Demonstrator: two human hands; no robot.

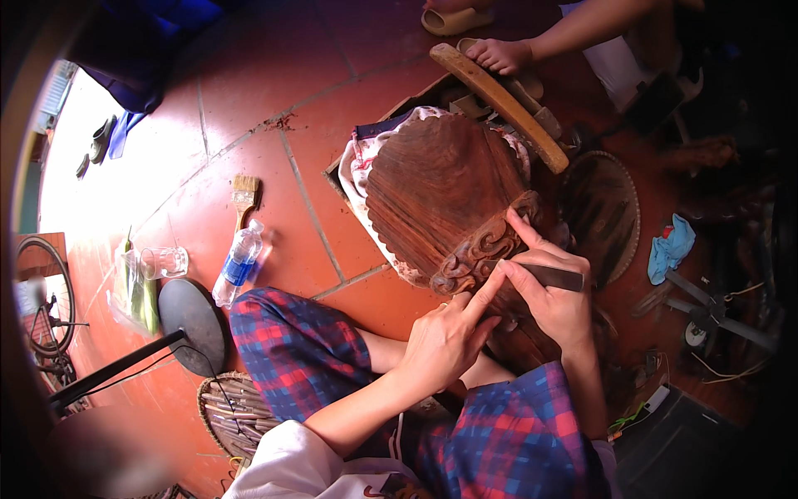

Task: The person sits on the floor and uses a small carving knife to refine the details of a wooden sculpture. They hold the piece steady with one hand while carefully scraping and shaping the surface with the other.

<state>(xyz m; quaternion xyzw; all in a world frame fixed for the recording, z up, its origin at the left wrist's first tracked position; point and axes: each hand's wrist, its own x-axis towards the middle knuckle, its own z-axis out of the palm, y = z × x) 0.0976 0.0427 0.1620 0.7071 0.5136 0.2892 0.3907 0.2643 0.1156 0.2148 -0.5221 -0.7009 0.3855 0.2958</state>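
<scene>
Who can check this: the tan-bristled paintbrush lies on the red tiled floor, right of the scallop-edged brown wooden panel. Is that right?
Wrong side: the head view shows the paintbrush on the floor, left of the panel.

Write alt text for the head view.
A person's right-hand grip holds a flat dark tool over the carved end of a scalloped wooden panel, the left-hand grip close beside it. A brush and plastic bottle lie on red floor tiles.
</scene>
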